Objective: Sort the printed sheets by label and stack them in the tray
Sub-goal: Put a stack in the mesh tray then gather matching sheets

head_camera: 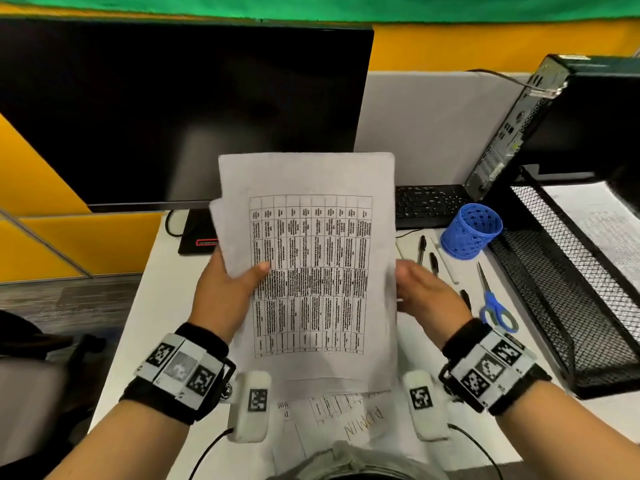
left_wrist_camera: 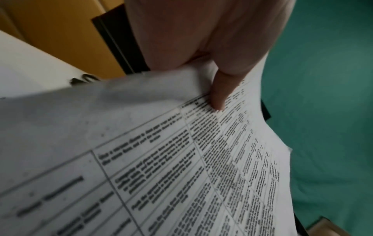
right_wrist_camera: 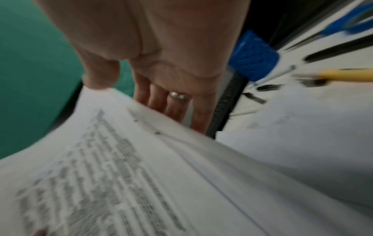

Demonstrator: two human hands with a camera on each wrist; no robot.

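Note:
I hold a small stack of printed sheets upright over the desk; its top page carries a dense table. My left hand grips the stack's left edge, thumb pressed on the print and fingers hidden behind. My right hand lies along the right edge with straight fingers behind the paper. Another sheet, hand-lettered "ADMIN", lies flat on the desk below the stack. The black mesh tray stands at the right with printed sheets in its upper tier.
A dark monitor stands behind the stack, with a keyboard to its right. Beside my right hand are a blue mesh pen cup, loose pens and blue-handled scissors. A computer tower stands behind the tray.

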